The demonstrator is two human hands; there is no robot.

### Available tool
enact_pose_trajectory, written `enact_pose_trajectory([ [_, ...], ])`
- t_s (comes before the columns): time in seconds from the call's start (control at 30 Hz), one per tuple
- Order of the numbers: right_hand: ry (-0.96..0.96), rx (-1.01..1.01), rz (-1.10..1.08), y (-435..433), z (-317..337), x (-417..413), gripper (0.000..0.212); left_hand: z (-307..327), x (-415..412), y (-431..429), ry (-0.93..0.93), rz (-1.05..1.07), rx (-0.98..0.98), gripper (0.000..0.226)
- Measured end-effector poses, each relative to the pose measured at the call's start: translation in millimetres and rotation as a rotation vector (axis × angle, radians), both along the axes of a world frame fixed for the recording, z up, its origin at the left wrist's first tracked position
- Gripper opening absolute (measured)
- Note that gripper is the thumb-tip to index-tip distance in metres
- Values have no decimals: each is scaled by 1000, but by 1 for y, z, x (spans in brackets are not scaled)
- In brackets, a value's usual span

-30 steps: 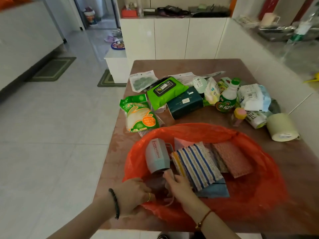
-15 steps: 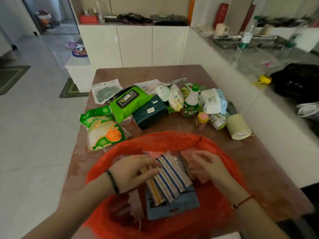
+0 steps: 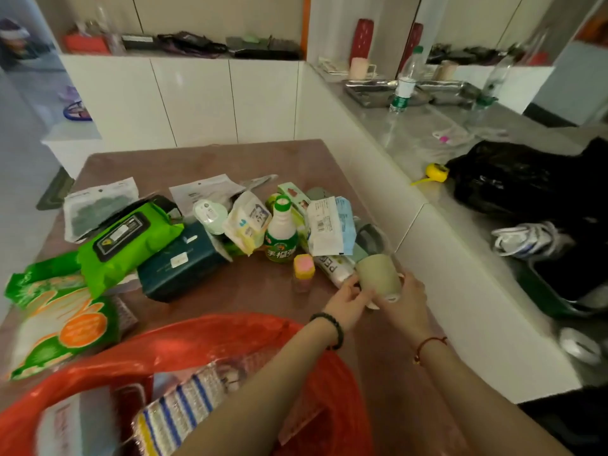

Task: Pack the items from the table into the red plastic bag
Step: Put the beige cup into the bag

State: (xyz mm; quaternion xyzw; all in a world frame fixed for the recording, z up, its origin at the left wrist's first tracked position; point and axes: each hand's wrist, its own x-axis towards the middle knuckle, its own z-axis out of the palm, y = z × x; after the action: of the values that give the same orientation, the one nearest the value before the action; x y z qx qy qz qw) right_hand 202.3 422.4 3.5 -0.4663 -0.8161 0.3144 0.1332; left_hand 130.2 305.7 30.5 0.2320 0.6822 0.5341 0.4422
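Note:
The red plastic bag (image 3: 210,337) lies open at the near edge of the brown table (image 3: 204,159), with striped cloths (image 3: 184,409) and a grey box (image 3: 75,422) inside. Both hands are out of the bag at the table's right side. My left hand (image 3: 345,304) and my right hand (image 3: 406,299) close around a pale green roll (image 3: 378,274), one on each side. Just left of it stand a small pink-capped bottle (image 3: 303,273) and a white tube (image 3: 334,269).
Across the table's middle lie a green wipes pack (image 3: 128,241), a dark teal box (image 3: 181,261), a green-capped bottle (image 3: 281,235), a blue-white pack (image 3: 329,228) and a green snack bag (image 3: 56,320). A white ledge (image 3: 460,258) borders the right, with a black bag (image 3: 526,179).
Both hands left the inside of the red bag and reached forward and right to the pale green roll, closing on it. The view swung right.

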Motion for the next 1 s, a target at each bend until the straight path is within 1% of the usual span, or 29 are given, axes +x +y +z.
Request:
enact_pose_trajectory([
  [0.07,-12,-31,50,15,-9,-10,92,-13,2,25,-87,48,-41,88],
  [0.1,-7,-48,72,20,-12,-14,91,-21,2,34,-131,82,-51,97],
  [0.13,-4,-57,84,25,-13,-18,87,-25,1,40,-164,112,-59,97],
  [0.2,11,-47,72,29,-12,-21,82,-20,2,45,-230,154,-40,77],
  [0.23,36,-66,52,25,-8,-18,85,-21,3,48,-260,181,-13,71],
  [0.27,77,-113,20,19,-4,-12,92,-20,4,48,-298,199,22,73],
  [0.33,214,-210,-65,0,11,3,106,-17,8,44,-369,220,81,99],
  [0.37,309,-229,-85,-14,19,10,108,-12,11,38,-362,215,107,111],
  [0.4,416,-237,-84,-29,25,18,108,-7,15,28,-324,196,133,118],
  [0.43,522,-249,-64,-44,32,25,107,-4,18,18,-265,176,166,117],
  [0.47,617,-271,-22,-59,39,31,105,1,22,6,-200,179,195,110],
  [0.5,657,-288,60,-70,42,39,103,7,27,-8,-139,207,229,102],
  [0.53,644,-307,178,-80,42,45,102,11,29,-25,-90,255,262,96],
  [0.6,540,-336,392,-96,38,59,99,19,30,-65,-33,359,301,90],
  [0.63,472,-288,440,-104,35,65,99,22,30,-88,-26,412,302,91],
  [0.7,284,-146,463,-118,25,73,109,20,32,-131,-32,525,285,102],
  [0.73,182,-89,469,-128,20,76,111,15,35,-152,-32,566,258,108],
  [0.77,89,-84,486,-135,16,78,111,11,39,-170,-26,575,223,111],
  [0.8,28,-149,492,-143,14,81,108,7,43,-186,-13,547,183,110],
  [0.87,-6,-295,457,-148,10,85,87,3,53,-209,21,409,105,100],
  [0.93,59,-263,365,-145,9,85,69,-1,63,-219,66,231,38,87],
  [0.97,110,-239,328,-143,10,86,69,-3,67,-221,95,152,22,83],
  [1.0,132,-227,302,-143,13,86,79,-8,69,-221,124,94,9,81],
])
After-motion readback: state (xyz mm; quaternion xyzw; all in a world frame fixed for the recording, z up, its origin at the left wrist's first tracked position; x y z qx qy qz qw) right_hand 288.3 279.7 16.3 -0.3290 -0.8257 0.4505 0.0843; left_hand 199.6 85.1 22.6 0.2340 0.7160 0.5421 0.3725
